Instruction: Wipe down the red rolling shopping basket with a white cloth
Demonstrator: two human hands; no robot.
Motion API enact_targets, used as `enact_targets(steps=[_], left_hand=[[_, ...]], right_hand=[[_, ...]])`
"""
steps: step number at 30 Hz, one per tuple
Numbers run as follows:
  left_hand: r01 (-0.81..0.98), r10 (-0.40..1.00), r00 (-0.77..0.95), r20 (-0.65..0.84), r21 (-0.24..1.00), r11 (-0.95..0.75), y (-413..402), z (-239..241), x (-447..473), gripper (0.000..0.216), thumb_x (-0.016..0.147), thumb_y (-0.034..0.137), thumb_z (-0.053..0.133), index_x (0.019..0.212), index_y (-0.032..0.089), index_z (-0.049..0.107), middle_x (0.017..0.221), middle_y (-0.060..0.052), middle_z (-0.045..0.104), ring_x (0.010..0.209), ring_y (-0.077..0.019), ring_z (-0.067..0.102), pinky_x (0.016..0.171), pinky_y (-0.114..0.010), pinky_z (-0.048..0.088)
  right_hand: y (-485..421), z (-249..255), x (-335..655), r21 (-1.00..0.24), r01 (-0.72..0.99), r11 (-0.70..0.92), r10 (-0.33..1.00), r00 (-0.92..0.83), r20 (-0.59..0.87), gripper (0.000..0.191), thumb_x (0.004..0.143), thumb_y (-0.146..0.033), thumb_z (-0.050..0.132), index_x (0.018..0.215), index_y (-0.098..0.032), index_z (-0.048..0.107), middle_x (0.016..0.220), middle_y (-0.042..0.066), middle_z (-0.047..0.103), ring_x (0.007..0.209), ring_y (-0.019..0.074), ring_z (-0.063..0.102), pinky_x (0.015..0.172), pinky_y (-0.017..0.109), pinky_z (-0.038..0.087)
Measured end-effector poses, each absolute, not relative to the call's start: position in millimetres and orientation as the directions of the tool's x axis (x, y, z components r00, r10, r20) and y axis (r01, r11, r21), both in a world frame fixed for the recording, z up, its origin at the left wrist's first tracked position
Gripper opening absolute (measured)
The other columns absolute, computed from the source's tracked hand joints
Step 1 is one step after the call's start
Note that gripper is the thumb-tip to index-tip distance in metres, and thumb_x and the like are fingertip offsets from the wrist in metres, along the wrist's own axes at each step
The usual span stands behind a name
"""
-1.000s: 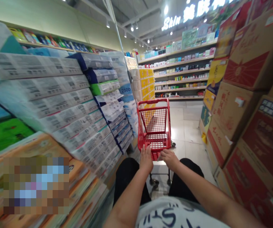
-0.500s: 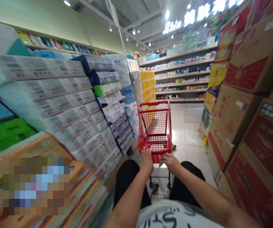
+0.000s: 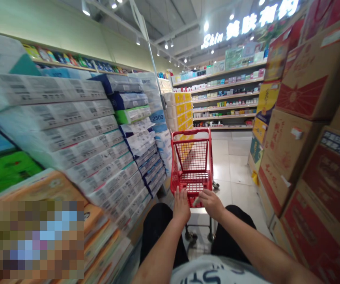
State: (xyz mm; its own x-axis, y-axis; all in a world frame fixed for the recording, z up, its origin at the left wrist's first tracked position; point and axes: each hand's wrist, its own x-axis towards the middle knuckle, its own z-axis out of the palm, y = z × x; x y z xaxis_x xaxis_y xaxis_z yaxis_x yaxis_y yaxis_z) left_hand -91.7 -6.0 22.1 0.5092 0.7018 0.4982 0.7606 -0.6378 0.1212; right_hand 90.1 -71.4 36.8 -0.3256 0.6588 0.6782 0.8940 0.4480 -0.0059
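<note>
A small red shopping cart (image 3: 192,157) stands in the aisle right in front of me, its wire basket empty. My left hand (image 3: 181,204) is closed over the left part of the cart's near handle. My right hand (image 3: 210,203) grips the same handle on the right side. Both forearms reach forward over my black trousers. The cart's small wheels (image 3: 191,236) show below my hands on the pale tiled floor.
Stacked tissue and paper packs (image 3: 78,130) wall the left side of the narrow aisle. Tall piles of cardboard boxes (image 3: 300,130) close in on the right. Shelves of skincare goods (image 3: 226,98) stand across the far end, with open tiled floor (image 3: 232,165) between.
The cart and I have rolled a little forward along the aisle. Both hands keep their hold on the handle.
</note>
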Motion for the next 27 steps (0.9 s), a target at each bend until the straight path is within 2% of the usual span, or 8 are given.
enact_targets(steps=[3, 7, 12, 15, 19, 22, 27], left_hand=[[0.757, 0.69, 0.516, 0.507, 0.107, -0.645, -4, 22, -94, 0.066, 0.074, -0.003, 0.041, 0.138, 0.011, 0.039, 0.142, -0.013, 0.046, 0.144, -0.0307, 0.013, 0.116, -0.055, 0.026], [0.745, 0.677, 0.538, 0.502, 0.094, -0.661, -3, 22, -96, 0.062, 0.075, -0.002, 0.039, 0.136, 0.009, 0.042, 0.142, -0.013, 0.046, 0.144, -0.031, 0.013, 0.116, -0.053, 0.026], [0.769, 0.696, 0.5, 0.515, 0.107, -0.631, -2, 19, -93, 0.061, 0.075, -0.003, 0.038, 0.135, 0.01, 0.043, 0.143, -0.013, 0.046, 0.144, -0.0307, 0.013, 0.115, -0.055, 0.027], [0.758, 0.687, 0.512, 0.515, 0.104, -0.643, -1, 18, -93, 0.062, 0.074, -0.003, 0.039, 0.135, 0.011, 0.044, 0.142, -0.012, 0.046, 0.145, -0.0304, 0.013, 0.115, -0.055, 0.027], [0.752, 0.674, 0.523, 0.521, 0.089, -0.653, 0, 16, -95, 0.063, 0.073, -0.003, 0.04, 0.135, 0.01, 0.043, 0.142, -0.013, 0.046, 0.144, -0.0308, 0.013, 0.115, -0.054, 0.027], [0.758, 0.669, 0.515, 0.536, 0.079, -0.647, 1, 14, -96, 0.063, 0.074, -0.004, 0.039, 0.135, 0.009, 0.043, 0.142, -0.013, 0.046, 0.144, -0.0309, 0.013, 0.115, -0.054, 0.027], [0.762, 0.687, 0.52, 0.508, 0.087, -0.642, 1, 17, -95, 0.063, 0.074, -0.004, 0.039, 0.136, 0.009, 0.043, 0.143, -0.013, 0.046, 0.145, -0.0301, 0.012, 0.116, -0.053, 0.026]], right_hand=[[-67, 38, 89, 0.01, 0.897, 0.442, 0.647, -0.326, 0.69, 0.031, 0.096, -0.019, 0.043, 0.077, -0.02, 0.068, 0.083, 0.004, 0.062, 0.084, 0.0171, 0.049, 0.078, 0.03, 0.04], [-68, 31, 89, -0.002, 0.899, 0.438, 0.65, -0.315, 0.692, 0.032, 0.095, -0.021, 0.047, 0.071, -0.02, 0.067, 0.078, 0.004, 0.06, 0.078, 0.0168, 0.048, 0.073, 0.03, 0.039], [-67, 37, 87, -0.01, 0.898, 0.439, 0.669, -0.319, 0.672, 0.03, 0.097, -0.019, 0.044, 0.082, -0.021, 0.07, 0.082, 0.004, 0.06, 0.082, 0.0165, 0.049, 0.077, 0.03, 0.04], [-69, 36, 89, 0.013, 0.908, 0.419, 0.684, -0.325, 0.653, 0.03, 0.095, -0.018, 0.046, 0.076, -0.02, 0.069, 0.081, 0.005, 0.06, 0.081, 0.0174, 0.048, 0.076, 0.031, 0.041], [-75, 38, 89, -0.03, 0.897, 0.441, 0.682, -0.313, 0.661, 0.028, 0.093, -0.019, 0.05, 0.071, -0.02, 0.068, 0.075, 0.004, 0.059, 0.077, 0.0168, 0.049, 0.072, 0.03, 0.041], [-76, 53, 86, -0.043, 0.891, 0.451, 0.636, -0.287, 0.716, 0.029, 0.095, -0.015, 0.046, 0.078, -0.021, 0.068, 0.077, 0.003, 0.06, 0.078, 0.0163, 0.049, 0.076, 0.03, 0.042], [-74, 68, 87, -0.005, 0.908, 0.42, 0.61, -0.278, 0.742, 0.026, 0.093, -0.014, 0.048, 0.076, -0.02, 0.066, 0.078, 0.004, 0.059, 0.082, 0.0182, 0.048, 0.082, 0.033, 0.043]])
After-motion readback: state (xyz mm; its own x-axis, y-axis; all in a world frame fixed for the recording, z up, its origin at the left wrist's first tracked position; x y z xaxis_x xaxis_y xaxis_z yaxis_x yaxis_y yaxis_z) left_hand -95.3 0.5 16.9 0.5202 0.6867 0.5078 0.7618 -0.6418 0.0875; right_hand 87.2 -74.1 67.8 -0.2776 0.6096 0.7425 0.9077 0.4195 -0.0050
